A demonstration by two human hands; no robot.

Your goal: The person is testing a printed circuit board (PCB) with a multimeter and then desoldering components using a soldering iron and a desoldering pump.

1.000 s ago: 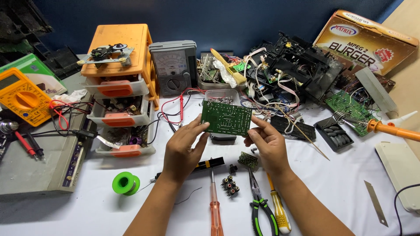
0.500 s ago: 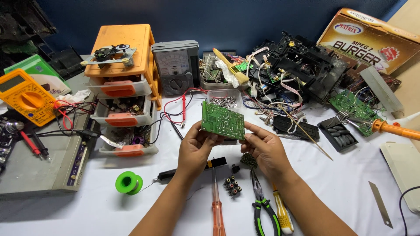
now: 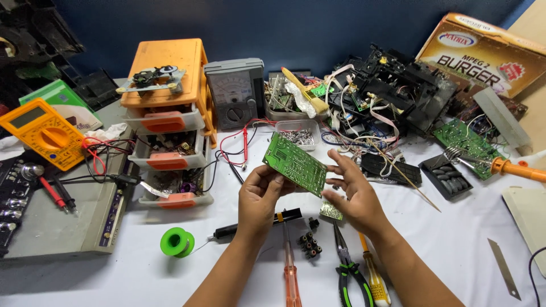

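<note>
The orange-topped drawer cabinet at the left holds small dark parts in its clear drawers. In front of it the left hand grips the lower left edge of a tilted green circuit board, raised above the white table. The right hand steadies the board's right end with loosely curled fingers, and behind sits a clear tub of small metal bits.

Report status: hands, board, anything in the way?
Left hand grips green circuit board, tilted above table. Right hand open beside its edge. Pliers and screwdrivers lie below.
</note>
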